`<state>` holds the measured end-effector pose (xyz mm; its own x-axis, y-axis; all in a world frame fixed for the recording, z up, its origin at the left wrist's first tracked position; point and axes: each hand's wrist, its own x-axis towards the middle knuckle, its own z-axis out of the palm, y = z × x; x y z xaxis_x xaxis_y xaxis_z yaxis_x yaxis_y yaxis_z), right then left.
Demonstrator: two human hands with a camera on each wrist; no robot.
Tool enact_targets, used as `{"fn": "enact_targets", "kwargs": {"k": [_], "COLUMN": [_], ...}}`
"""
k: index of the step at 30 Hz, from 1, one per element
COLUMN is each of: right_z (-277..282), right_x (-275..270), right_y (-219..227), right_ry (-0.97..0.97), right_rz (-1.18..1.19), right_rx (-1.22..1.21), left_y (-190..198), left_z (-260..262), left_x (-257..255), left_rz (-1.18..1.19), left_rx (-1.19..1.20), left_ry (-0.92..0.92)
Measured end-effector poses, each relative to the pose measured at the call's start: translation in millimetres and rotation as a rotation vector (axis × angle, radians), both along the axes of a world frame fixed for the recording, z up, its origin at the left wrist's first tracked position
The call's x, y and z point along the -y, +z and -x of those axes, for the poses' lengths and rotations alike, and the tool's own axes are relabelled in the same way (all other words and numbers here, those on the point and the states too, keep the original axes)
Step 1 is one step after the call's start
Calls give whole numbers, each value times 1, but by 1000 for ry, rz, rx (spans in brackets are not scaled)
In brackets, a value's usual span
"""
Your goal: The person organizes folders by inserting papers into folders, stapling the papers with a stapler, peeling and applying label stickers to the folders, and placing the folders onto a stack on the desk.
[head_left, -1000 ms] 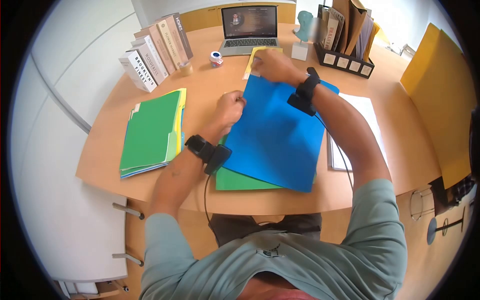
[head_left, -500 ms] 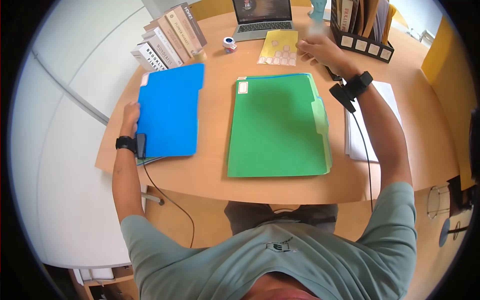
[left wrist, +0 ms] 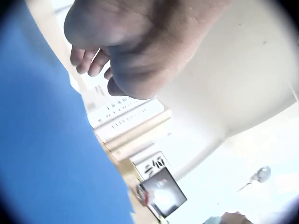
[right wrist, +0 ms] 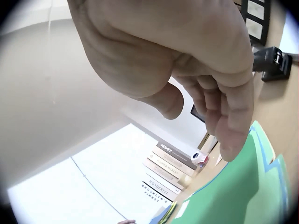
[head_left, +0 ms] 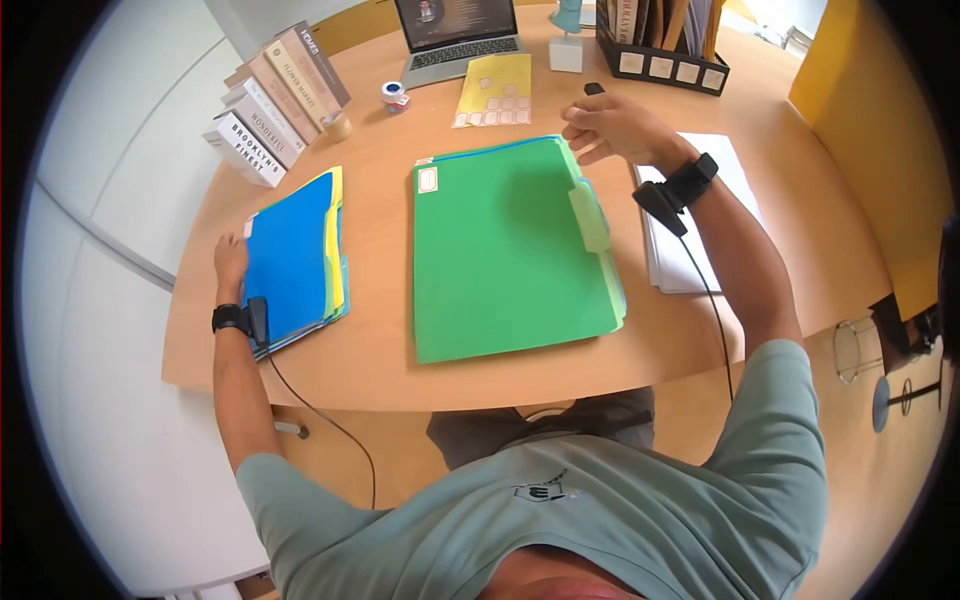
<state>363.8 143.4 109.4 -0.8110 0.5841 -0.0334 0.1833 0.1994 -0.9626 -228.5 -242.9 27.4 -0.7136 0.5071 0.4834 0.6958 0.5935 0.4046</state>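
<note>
A blue folder [head_left: 290, 255] tops the pile on the left of the table, with yellow and green tabs showing beneath. Beside its left edge is my left hand [head_left: 232, 262]; its fingers are loosely bent, and nothing shows in its grasp in the left wrist view. In front of me lies a green folder [head_left: 500, 260] with a white label at its upper left corner and other folders under it. My right hand [head_left: 622, 130] hovers by that pile's upper right corner, fingers relaxed and holding nothing. A yellow sheet of label stickers [head_left: 496, 88] lies behind the green folder.
White papers [head_left: 690, 230] lie at the right. A black stapler [right wrist: 275, 63] stands behind my right hand. Farther back are a laptop [head_left: 460, 45], a tape roll [head_left: 395, 97], a row of books [head_left: 275, 105], a bust's white base [head_left: 566, 54] and a black file box [head_left: 665, 72].
The blue folder has gone from the middle pile to the left pile, uncovering the green folder. My left hand has let go of it. My right hand has come back from the sticker sheet.
</note>
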Motion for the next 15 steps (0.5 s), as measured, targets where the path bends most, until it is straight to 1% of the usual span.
{"fn": "enact_targets", "kwargs": {"k": [1,3,4,5,7,9,11,12,14,15], "right_z": [0,2,3,5,6,5,5,4,4,4], "right_x": [2,9,12,13,16,18,19,17,9,6], "right_y": [0,-1,-3,-5,-9,-11,-14,-17,-29,-34], "right_ry": [-9,-20,-28,-36,-48,-54,-90,-109,4,-8], "right_rz": [56,167,192,216,243,247,269,280,171,182], "right_rx": [-6,-21,-25,-28,-21,-7,-27,-38,-72,-79], "left_y": [13,28,33,48,45,43,32,26,16,11], "left_z": [-29,-82,-116,-169,-216,-257,-278,-283,-288,-288], "left_x": [-23,-81,-110,-133,-180,-206,-224,-229,-233,-234], "left_rz": [-116,-181,-265,-306,-262,-189,-188,-186,-217,-231], "left_rx": [109,363,451,549,545,628,782,859,915,944], "left_ry": [-161,-323,-476,-637,-855,-990,-1011,-1021,-1027,-1028]}}
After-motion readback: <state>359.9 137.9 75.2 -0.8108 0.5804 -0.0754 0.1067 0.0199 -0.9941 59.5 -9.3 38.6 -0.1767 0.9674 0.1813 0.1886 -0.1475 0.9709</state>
